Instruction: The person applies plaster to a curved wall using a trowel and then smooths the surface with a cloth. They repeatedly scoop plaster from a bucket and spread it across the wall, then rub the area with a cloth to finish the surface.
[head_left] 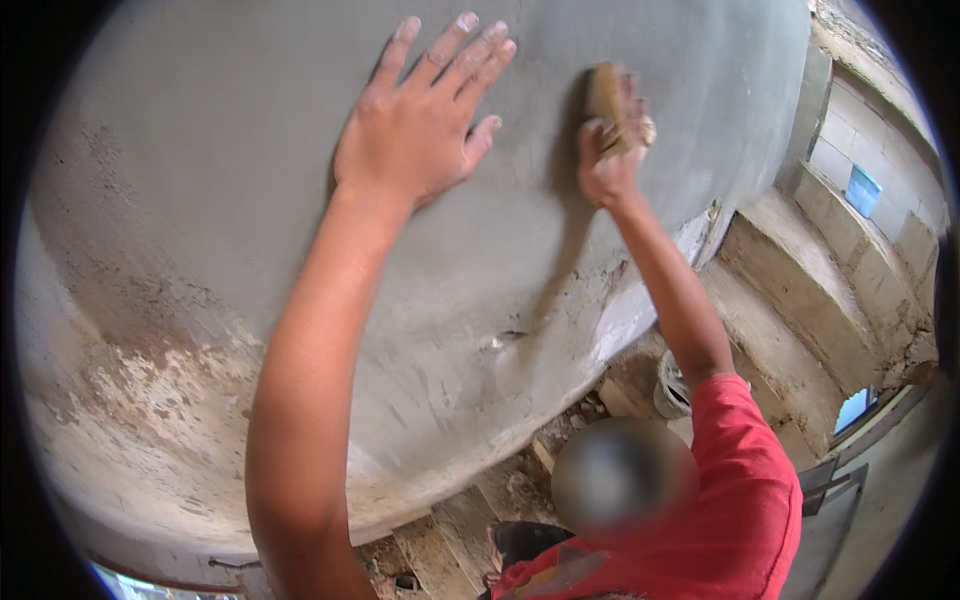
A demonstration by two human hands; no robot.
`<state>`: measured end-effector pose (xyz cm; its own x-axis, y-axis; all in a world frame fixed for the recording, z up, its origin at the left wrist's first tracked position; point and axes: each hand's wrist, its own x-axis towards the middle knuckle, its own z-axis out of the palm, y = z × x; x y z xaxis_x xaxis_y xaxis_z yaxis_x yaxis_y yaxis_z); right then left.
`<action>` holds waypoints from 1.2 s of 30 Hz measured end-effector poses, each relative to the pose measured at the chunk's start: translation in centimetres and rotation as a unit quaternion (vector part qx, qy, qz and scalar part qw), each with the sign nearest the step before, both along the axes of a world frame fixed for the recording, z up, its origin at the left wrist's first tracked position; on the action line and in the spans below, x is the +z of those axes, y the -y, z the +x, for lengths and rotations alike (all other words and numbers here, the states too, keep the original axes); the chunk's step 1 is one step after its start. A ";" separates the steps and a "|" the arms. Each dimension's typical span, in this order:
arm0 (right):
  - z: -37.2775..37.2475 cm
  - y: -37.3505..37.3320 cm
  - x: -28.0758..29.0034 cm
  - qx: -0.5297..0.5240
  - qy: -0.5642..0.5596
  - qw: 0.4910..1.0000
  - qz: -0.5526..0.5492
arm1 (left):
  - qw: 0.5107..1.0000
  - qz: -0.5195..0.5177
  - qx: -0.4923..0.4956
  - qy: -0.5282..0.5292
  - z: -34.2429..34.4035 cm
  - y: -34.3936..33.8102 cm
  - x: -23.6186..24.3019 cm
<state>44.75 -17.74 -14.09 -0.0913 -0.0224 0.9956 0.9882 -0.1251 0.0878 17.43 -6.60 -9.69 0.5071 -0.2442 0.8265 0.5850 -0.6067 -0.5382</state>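
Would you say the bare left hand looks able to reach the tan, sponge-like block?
Probably yes: only smooth grey plastered wall shows between the left hand and the block, though the right hand grips it.

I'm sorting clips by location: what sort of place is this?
Probably a building under construction or renovation: the patchily coated grey wall, rough bare steps and rubble at the wall's foot suggest it.

The wall [470, 270] is grey, mottled brown and cream toward the lower left. The block [603, 95] is tan; the shirt [745, 470], red.
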 end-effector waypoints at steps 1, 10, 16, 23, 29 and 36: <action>1.5 -0.1 1.2 0.017 -0.082 0.995 0.046 | 1.000 -0.002 -0.008 0.005 0.0 0.0 0.0; -9.1 1.2 -3.3 -0.003 0.055 0.992 -0.113 | 0.999 -0.030 -0.016 0.018 0.1 0.4 0.0; -3.4 -0.3 4.2 -0.054 -0.111 0.989 0.087 | 0.999 -0.009 -0.010 0.043 0.0 0.5 0.0; -5.6 -4.1 -19.7 -0.030 0.007 0.962 -0.272 | 0.998 -0.005 -0.013 0.060 0.2 0.7 0.3; -9.7 11.3 -45.6 0.201 -0.343 0.802 -0.445 | 0.998 -0.056 -0.017 0.014 -0.6 1.5 0.8; -21.2 30.7 -56.3 0.377 -0.878 0.263 0.134 | 0.999 -0.043 -0.010 0.028 -0.1 1.2 0.5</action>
<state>23.54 -48.43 -70.34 0.6346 0.5345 -0.5583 -0.7715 0.3961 -0.4979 17.37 -7.76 -9.14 0.4544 -0.1810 0.8722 0.6001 -0.6614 -0.4499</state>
